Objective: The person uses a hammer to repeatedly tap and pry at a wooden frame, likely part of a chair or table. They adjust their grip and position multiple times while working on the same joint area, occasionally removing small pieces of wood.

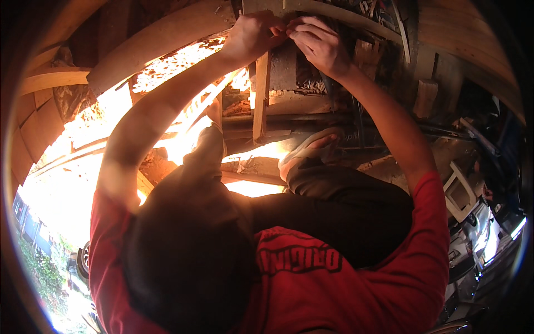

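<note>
My left hand and my right hand meet at the top of the view, fingertips touching. They come together over the upper end of a narrow upright wooden slat. The left hand's fingers are curled around the slat's top. The right hand's fingers lie close together and press at the same spot; whatever small thing sits between them is hidden. A darker wooden block stands just right of the slat. Below are my red shirt and dark trousers.
My feet in sandals rest on planks and timber beneath the slat. Curved wooden beams arc across the top. Glaring sunlight falls on wood chips at left. A small wooden block and a white frame sit at right, a car wheel lower left.
</note>
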A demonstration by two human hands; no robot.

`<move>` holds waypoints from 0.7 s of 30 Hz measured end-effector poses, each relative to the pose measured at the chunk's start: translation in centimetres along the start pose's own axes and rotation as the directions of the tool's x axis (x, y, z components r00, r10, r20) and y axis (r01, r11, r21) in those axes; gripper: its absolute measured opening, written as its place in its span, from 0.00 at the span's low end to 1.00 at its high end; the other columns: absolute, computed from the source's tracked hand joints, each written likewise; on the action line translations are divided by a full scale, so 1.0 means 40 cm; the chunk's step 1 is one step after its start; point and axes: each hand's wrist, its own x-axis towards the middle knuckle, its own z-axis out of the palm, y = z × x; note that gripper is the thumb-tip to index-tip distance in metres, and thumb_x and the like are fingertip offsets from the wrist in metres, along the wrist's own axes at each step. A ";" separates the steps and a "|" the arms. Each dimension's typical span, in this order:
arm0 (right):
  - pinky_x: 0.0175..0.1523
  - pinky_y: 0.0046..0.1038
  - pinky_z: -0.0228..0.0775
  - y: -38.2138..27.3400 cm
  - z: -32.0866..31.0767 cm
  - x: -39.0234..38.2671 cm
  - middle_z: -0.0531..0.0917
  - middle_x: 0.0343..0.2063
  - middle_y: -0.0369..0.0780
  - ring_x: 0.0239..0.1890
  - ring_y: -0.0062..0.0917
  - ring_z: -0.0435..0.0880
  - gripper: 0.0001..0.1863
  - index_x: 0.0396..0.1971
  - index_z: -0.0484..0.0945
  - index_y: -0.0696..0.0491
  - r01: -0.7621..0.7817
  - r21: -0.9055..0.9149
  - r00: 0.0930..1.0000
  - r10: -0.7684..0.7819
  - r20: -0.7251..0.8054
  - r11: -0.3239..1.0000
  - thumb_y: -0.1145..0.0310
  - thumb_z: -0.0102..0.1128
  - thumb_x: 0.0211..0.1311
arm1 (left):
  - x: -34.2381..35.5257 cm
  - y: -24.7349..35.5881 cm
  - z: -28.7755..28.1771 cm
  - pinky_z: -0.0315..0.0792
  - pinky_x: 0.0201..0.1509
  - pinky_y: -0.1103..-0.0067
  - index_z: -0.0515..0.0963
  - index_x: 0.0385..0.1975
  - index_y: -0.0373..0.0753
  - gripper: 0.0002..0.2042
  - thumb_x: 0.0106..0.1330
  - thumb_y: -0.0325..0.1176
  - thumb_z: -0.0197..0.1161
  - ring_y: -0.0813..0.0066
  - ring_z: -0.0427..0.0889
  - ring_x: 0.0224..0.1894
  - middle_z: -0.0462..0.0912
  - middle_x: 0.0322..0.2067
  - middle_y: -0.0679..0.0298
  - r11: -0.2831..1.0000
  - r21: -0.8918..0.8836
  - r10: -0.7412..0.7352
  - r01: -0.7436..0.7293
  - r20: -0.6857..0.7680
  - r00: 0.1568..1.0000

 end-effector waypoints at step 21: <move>0.56 0.36 0.82 0.007 -0.082 -0.035 0.87 0.48 0.41 0.53 0.36 0.86 0.15 0.51 0.87 0.56 -0.220 -0.137 0.967 0.197 -0.165 0.966 0.71 0.75 0.66 | -0.007 -0.027 0.010 0.84 0.35 0.66 0.91 0.45 0.44 0.09 0.65 0.32 0.76 0.59 0.89 0.31 0.85 0.31 0.62 0.972 0.110 0.211 -0.207 -0.027 0.977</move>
